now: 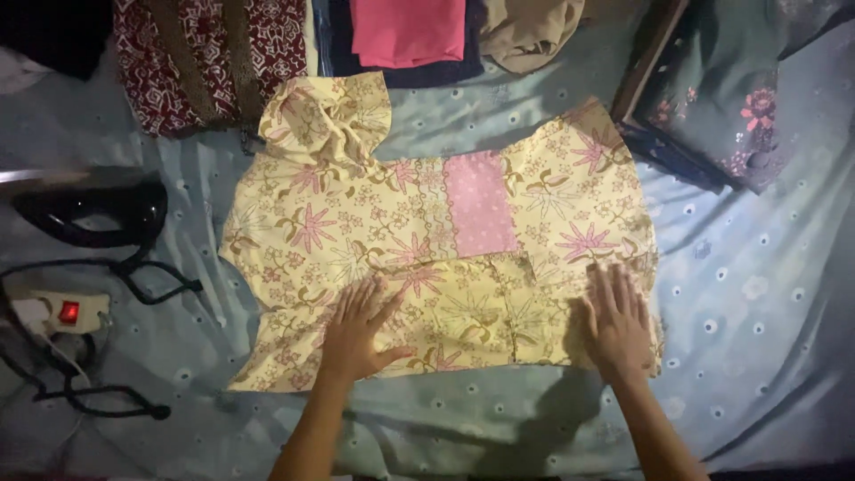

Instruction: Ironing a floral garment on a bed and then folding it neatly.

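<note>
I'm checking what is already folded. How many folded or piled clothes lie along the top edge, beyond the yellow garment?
4, though more may be cut off: a red patterned cloth at left, a pink piece on a dark blue one, and a beige bundle.

- Two bare forearms enter from the bottom edge of the head view; no sleeve, cuff or glove covers any part that shows.
- The left hand (359,328) is bare: no ring, watch, bracelet or band shows on its fingers or wrist.
- The right hand (616,322) is likewise bare, with nothing worn on the fingers or wrist.
- Both forearms are slim and taper evenly towards the wrists.
- The fingers are slender; the light is too dim to tell how the nails look.
- Nothing of the upper arms, shoulders or clothing comes into view.
</note>
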